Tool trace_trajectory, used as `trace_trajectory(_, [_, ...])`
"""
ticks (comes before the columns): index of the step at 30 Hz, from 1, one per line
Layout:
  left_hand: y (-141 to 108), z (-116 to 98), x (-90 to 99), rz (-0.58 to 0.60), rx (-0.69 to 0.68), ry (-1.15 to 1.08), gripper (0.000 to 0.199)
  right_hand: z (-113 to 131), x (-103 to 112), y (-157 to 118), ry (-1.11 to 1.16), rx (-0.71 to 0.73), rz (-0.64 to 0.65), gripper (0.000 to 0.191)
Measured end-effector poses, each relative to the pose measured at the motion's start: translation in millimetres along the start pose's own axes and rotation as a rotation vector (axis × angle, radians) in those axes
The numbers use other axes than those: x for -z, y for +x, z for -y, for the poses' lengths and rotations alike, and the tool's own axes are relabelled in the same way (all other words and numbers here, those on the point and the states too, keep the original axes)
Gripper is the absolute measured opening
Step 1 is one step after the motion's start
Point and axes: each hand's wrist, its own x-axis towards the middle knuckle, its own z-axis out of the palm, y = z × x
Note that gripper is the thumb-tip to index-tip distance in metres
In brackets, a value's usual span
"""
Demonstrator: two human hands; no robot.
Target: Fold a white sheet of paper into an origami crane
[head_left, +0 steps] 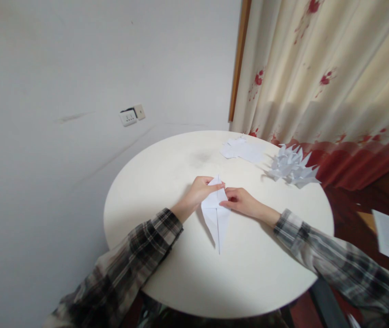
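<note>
A folded sheet of white paper [217,214], long and pointed like a kite, is between my two hands over the middle of the table. Its narrow lower end points toward me, with a slit down the centre. My left hand [202,191] grips the upper left part, thumb lying across the front and the other fingers behind. On the right edge, my right hand [240,201] pinches the paper between thumb and curled fingers. Both wrists come out of plaid sleeves.
The round white table [177,273] stands close to a pale wall with a socket [128,117]. Flat paper sheets [242,149] lie at its far side. A cluster of pointed folded paper pieces [292,165] sits at the right rim, before a flowered curtain [304,68].
</note>
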Motion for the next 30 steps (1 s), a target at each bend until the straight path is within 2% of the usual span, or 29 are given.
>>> trace_trajectory(8, [-0.5,-1.9,-1.5,-0.006,0.019,0.025,0.026,-2.6,-0.3,0.2,-0.008,-0.004,0.000,0.031])
trace_trajectory(15, [-4.5,-15.0,-8.9,-0.059,0.035,-0.061,0.013,-3.1,-0.2,0.7,-0.001,0.006,0.006,0.028])
trace_trajectory(21, [-4.5,-18.3,-7.1,-0.006,-0.021,-0.089,0.017,-3.3,0.2,0.5,-0.005,0.004,0.009,0.029])
trace_trajectory(26, [-5.0,-20.5,1.3,0.105,-0.059,-0.136,0.019,-3.8,0.1,-1.5,0.010,0.001,0.001,0.028])
trace_trajectory(30, [-4.4,-20.2,3.8,0.099,-0.063,-0.172,0.018,-4.7,0.0,-1.7,0.027,0.015,0.002,0.027])
